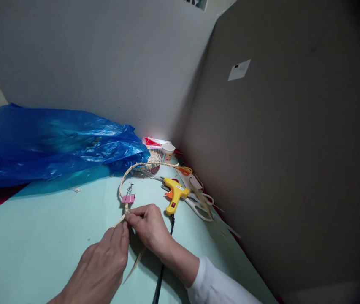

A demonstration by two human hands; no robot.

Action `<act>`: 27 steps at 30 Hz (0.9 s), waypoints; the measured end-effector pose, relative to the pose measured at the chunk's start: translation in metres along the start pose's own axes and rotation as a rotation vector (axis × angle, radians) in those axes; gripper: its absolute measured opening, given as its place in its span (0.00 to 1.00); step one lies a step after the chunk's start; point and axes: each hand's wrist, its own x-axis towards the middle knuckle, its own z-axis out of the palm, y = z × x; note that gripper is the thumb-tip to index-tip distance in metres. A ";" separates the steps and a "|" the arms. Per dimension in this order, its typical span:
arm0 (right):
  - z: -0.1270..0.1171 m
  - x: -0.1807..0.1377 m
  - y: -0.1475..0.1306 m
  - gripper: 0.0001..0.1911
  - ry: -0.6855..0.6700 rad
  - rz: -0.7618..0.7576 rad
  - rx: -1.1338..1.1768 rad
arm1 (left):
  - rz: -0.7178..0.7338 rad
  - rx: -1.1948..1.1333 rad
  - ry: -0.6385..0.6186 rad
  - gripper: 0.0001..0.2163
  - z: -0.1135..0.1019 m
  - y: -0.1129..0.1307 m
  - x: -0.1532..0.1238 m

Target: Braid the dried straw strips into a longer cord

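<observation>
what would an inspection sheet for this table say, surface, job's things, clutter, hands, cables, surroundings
Surface: pale green tabletop, small scraps on it
Job's things: curved braided strip, pink binder clip on it
Clutter: yellow glue gun, white-handled scissors, paper cup, blue plastic bag
Hands: right hand pinches the strip below the clip; left hand close beside it, its grip partly hidden
Cables: black cord from glue gun passes under right wrist
Surroundings: grey panel behind, darker panel on the right with white label

Pink clip [128,199], pale tan braid [131,167]
</observation>
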 end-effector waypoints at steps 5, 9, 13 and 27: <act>0.002 0.002 0.004 0.16 0.002 0.016 0.057 | -0.048 -0.351 0.222 0.22 -0.014 -0.032 0.014; -0.001 0.003 0.004 0.14 -0.011 0.041 0.103 | -0.126 -0.795 0.281 0.19 -0.016 -0.061 0.039; -0.005 0.003 0.002 0.16 -0.048 0.051 0.140 | -0.086 -1.110 0.092 0.20 -0.007 -0.063 0.055; -0.013 -0.007 -0.020 0.16 -0.048 -0.028 -0.247 | -0.226 -1.401 -0.027 0.17 -0.017 -0.040 0.051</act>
